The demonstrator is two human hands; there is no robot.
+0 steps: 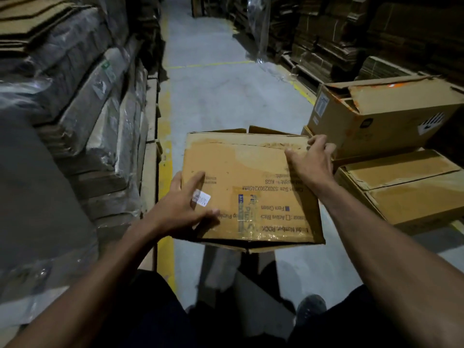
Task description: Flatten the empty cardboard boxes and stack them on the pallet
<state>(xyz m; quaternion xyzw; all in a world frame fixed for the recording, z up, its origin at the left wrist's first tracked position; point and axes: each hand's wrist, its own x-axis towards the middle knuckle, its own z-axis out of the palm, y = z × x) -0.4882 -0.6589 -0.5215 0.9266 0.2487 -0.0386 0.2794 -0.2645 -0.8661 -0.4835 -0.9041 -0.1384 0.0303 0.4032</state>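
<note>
Left hand (187, 207) grips the near left corner of the box (251, 189), thumb and fingers spread on the printed top face, remaining fingers apparently wrapped round the left edge. Right hand (312, 159) clasps the far right corner, thumb on top, fingers curled over the edge out of sight. Box held in the air over the aisle floor (221, 96), in front of the person, tilted a little, print reading upside down. It looks still boxed up: flaps show along the near lower edge and a flap end pokes up behind the far edge. Judgement: the step in hand is picking up and turning one box ahead of flattening; nothing of it is collapsed yet. Next move likely calls for opening the taped seams or flaps, then pressing opposite corners so the sides fold flat. Two more boxes (386, 116) sit stacked just to the right, upper one torn open on top. Wrapped stacks (82, 101) of flat board line the left; which pallet is meant, cannot tell.
</note>
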